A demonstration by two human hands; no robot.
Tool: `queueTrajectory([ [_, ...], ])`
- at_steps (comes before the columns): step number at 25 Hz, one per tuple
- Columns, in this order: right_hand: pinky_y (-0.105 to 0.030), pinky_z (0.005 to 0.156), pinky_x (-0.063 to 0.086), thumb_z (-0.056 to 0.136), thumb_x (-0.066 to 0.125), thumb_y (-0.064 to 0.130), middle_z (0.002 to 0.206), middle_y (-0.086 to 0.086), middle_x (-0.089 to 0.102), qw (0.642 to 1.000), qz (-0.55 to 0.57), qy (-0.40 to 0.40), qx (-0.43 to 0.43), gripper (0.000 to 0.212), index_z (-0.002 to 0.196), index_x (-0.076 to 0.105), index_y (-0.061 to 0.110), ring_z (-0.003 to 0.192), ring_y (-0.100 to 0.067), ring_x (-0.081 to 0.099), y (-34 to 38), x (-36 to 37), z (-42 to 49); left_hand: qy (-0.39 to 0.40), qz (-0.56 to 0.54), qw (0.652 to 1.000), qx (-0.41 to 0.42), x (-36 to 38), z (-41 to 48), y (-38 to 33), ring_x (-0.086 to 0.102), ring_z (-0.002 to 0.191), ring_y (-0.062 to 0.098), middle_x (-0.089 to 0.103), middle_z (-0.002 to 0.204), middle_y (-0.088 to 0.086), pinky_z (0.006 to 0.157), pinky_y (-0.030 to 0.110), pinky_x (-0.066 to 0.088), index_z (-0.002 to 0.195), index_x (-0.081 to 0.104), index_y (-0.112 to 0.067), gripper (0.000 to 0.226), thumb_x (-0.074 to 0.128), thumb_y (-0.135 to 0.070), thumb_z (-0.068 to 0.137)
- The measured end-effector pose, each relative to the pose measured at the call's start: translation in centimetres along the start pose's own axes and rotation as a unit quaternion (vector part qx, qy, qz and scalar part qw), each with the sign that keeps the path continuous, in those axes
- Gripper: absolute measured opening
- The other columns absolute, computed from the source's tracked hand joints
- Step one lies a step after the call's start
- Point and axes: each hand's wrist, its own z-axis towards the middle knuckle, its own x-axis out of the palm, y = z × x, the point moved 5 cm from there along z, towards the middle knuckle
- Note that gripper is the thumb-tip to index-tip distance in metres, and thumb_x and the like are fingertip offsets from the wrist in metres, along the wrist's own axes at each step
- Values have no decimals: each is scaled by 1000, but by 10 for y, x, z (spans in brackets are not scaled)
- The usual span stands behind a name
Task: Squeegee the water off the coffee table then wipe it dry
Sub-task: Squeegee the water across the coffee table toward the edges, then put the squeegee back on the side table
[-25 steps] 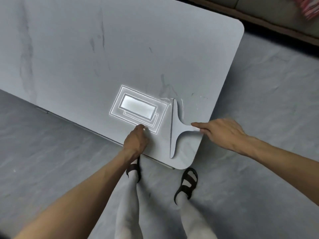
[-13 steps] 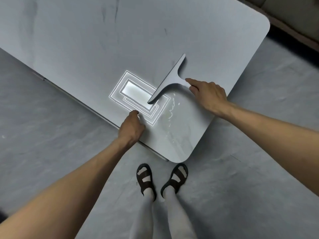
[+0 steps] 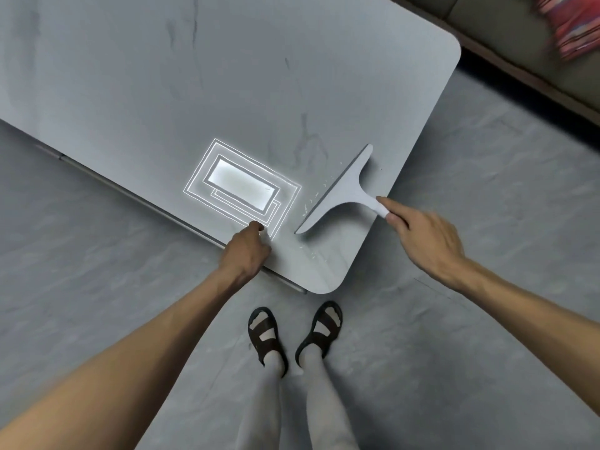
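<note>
Grey squeegee (image 3: 341, 190) sits on the desk (image 3: 227, 92) by its near right corner; your right hand (image 3: 425, 241) pinches its handle, your left hand (image 3: 246, 251) rests curled on the near edge, grip unclear

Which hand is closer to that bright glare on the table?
Left. The left hand rests at the near corner of the glare; the right hand grips the squeegee beyond it.

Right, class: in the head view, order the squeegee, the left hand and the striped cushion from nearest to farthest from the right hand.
1. squeegee, held by the right hand
2. left hand, at the table edge
3. striped cushion, far top right
</note>
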Motion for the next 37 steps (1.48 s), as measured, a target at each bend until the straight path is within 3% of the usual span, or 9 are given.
queueTrajectory([
  [5,-33,51,40,101,37,39,66,4,59,998,40,1,51,34,132,49,43,59,-21,53,24,-23,-25,60,-80,995,5,-31,-25,-9,60,98,26,64,121,9,79,30,47,126,54,-16,35,54,-22,91],
  [8,-33,62,39,100,35,38,79,-1,60,979,99,68,165,27,109,57,24,71,-26,54,51,-43,-38,64,-88,994,24,-71,-57,-24,60,97,24,66,117,7,75,27,43,123,56,-17,33,54,-22,91],
  [13,-26,52,44,98,44,14,73,-8,60,776,509,200,314,16,94,56,4,57,-19,58,118,-72,-81,45,-86,994,49,-131,-140,-55,63,96,24,69,110,4,80,30,48,124,56,-17,35,54,-25,90],
  [19,-25,69,47,99,48,11,106,-18,70,702,574,370,204,15,101,58,0,83,-21,66,186,-132,-97,87,-230,969,19,-145,-257,-94,67,70,14,72,91,1,64,25,52,100,64,-17,29,61,-43,87],
  [22,-24,65,51,99,45,6,102,-20,67,700,556,433,116,16,97,57,-5,86,-23,65,206,-158,-120,12,-280,960,-6,-138,-318,-124,67,65,13,71,79,1,62,28,53,90,63,-16,26,67,-41,83],
  [26,-24,69,51,97,47,2,92,-15,63,747,474,467,7,9,93,55,2,81,-19,62,219,-190,-180,-146,-297,939,-94,-118,-407,-140,69,64,22,73,78,10,65,33,56,89,63,-12,19,68,-29,84],
  [29,-27,68,53,91,52,0,83,-11,58,776,393,488,-79,9,99,49,4,68,-15,60,221,-197,-240,-183,-347,909,-139,-84,-477,-139,65,59,19,70,74,8,61,27,49,86,63,-12,15,69,-25,82],
  [32,-26,60,50,88,52,0,52,2,52,781,321,522,-123,9,83,48,6,37,-4,49,219,-186,-315,-209,-347,890,-207,-31,-550,-127,59,51,12,70,68,5,53,23,43,87,66,-10,21,72,-28,79],
  [37,-26,56,51,92,51,5,65,-8,46,765,212,574,-203,7,85,50,4,43,-11,47,194,-144,-475,-251,-396,814,-342,100,-691,-106,63,60,18,74,82,12,58,26,47,83,63,-17,16,75,-26,77],
])
